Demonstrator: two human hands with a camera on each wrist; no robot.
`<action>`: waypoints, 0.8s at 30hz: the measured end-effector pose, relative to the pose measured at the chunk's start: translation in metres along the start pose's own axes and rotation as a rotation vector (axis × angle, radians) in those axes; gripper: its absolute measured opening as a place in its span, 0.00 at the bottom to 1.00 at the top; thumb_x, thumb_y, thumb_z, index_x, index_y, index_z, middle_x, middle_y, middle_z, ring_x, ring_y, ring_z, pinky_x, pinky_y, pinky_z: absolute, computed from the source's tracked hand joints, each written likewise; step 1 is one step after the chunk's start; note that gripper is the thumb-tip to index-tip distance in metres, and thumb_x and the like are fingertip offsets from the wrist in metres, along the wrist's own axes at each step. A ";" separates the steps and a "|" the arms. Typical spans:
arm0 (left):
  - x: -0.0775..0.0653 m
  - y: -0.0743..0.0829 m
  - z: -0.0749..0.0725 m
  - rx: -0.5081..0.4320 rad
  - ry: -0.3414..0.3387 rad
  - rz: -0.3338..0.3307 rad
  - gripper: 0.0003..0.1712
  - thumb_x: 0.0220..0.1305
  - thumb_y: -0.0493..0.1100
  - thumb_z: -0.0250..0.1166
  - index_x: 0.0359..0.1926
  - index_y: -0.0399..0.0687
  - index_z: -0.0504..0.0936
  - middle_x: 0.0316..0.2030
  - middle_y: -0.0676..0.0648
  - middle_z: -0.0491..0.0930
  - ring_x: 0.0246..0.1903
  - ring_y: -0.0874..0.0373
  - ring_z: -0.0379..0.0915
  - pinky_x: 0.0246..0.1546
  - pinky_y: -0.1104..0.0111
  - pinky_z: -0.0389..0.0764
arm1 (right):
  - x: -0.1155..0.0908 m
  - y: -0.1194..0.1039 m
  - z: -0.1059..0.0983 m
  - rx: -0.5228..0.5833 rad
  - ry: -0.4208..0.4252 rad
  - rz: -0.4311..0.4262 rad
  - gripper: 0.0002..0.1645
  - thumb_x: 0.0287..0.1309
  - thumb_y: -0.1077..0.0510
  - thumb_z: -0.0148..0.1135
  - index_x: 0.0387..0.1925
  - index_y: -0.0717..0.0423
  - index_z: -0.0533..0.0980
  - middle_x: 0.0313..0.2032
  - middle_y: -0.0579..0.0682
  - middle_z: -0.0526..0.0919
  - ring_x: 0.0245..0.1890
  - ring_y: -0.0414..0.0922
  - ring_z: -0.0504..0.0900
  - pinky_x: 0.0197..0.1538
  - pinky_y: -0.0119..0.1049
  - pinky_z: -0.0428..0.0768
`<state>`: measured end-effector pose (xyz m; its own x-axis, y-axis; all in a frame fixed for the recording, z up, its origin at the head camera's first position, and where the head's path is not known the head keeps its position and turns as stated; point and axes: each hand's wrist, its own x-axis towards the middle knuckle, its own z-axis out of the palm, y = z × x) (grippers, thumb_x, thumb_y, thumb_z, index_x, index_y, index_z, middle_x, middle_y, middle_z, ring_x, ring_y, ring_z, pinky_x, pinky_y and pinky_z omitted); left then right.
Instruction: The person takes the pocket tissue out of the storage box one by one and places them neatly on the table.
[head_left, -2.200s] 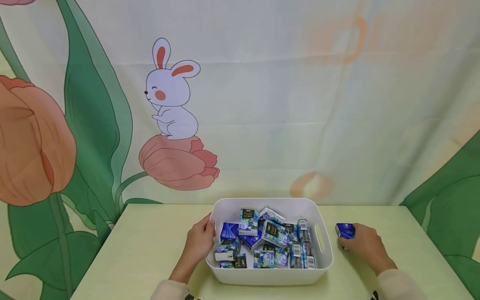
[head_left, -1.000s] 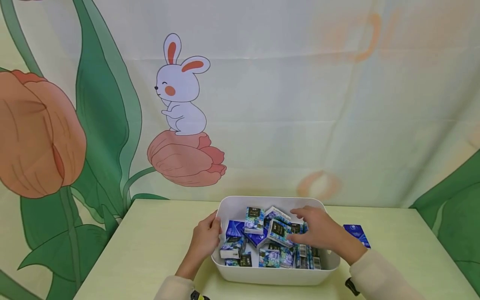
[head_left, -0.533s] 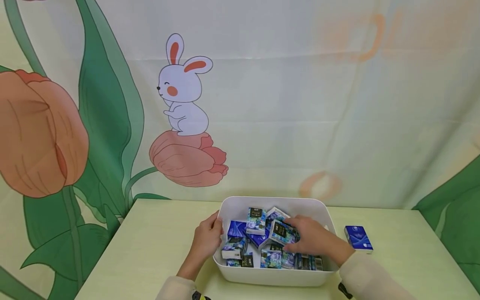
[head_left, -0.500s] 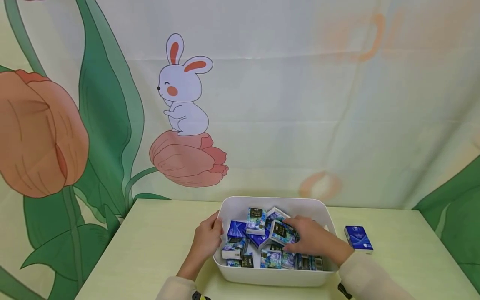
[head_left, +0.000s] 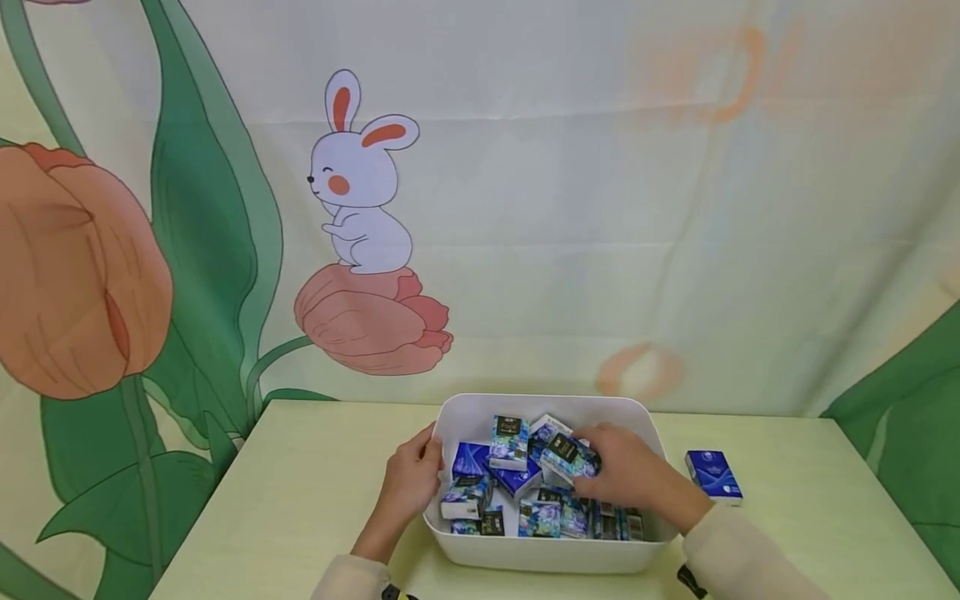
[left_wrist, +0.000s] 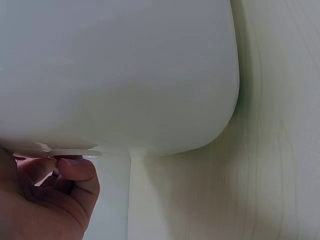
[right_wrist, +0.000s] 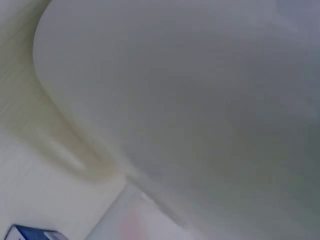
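Observation:
A white plastic bin [head_left: 547,557] stands on the table, holding several pocket tissue packs, most of them floral and a few plain blue. My left hand [head_left: 408,477] grips the bin's left side; in the left wrist view its fingers [left_wrist: 80,172] curl at the handle opening. Reaching over the bin's right side, my right hand [head_left: 628,465] pinches a floral tissue pack [head_left: 567,455] with a dark label, which is tilted above the others. The right wrist view shows mostly the bin's outer wall [right_wrist: 175,100], so the right fingers are hidden there.
One blue tissue pack [head_left: 714,477] lies on the pale table [head_left: 300,492] to the right of the bin. Behind the table hangs a printed curtain [head_left: 540,208] with a rabbit and tulips. My right forearm crosses the bin's right rim.
My right hand has left the blue tissue pack on the table, moved left into the bin and taken hold of a floral tissue pack, which has shifted and tilted. The left hand keeps its grip.

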<state>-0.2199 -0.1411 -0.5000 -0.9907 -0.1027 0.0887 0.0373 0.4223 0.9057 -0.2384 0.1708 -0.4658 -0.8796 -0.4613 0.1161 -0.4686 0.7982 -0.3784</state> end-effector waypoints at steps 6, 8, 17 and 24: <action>0.002 -0.001 0.001 0.005 0.010 -0.015 0.23 0.78 0.43 0.50 0.68 0.43 0.75 0.25 0.48 0.73 0.19 0.57 0.68 0.21 0.67 0.73 | -0.018 0.004 -0.029 0.069 0.129 0.047 0.33 0.50 0.48 0.73 0.55 0.61 0.79 0.36 0.46 0.80 0.31 0.40 0.75 0.33 0.39 0.76; 0.002 -0.001 0.001 0.001 0.006 -0.020 0.23 0.78 0.44 0.50 0.69 0.44 0.75 0.25 0.49 0.73 0.19 0.57 0.68 0.21 0.67 0.73 | -0.026 0.009 -0.039 0.077 0.180 0.064 0.34 0.51 0.48 0.73 0.56 0.62 0.79 0.33 0.45 0.79 0.29 0.41 0.74 0.31 0.38 0.75; -0.001 0.000 0.002 -0.004 0.003 -0.017 0.24 0.78 0.43 0.51 0.69 0.42 0.74 0.25 0.48 0.74 0.19 0.57 0.69 0.22 0.67 0.74 | -0.059 0.051 -0.061 0.069 0.299 0.238 0.36 0.54 0.45 0.74 0.58 0.63 0.78 0.36 0.51 0.82 0.33 0.46 0.77 0.33 0.40 0.76; 0.000 0.000 0.003 -0.027 0.005 -0.016 0.24 0.78 0.43 0.51 0.69 0.43 0.74 0.26 0.47 0.74 0.18 0.58 0.69 0.21 0.67 0.74 | -0.082 0.094 -0.060 0.069 0.273 0.439 0.43 0.57 0.39 0.69 0.62 0.67 0.74 0.38 0.59 0.83 0.36 0.52 0.80 0.33 0.45 0.79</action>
<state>-0.2203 -0.1385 -0.5017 -0.9905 -0.1141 0.0764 0.0252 0.3962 0.9178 -0.2155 0.3071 -0.4557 -0.9858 0.0360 0.1642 -0.0525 0.8621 -0.5041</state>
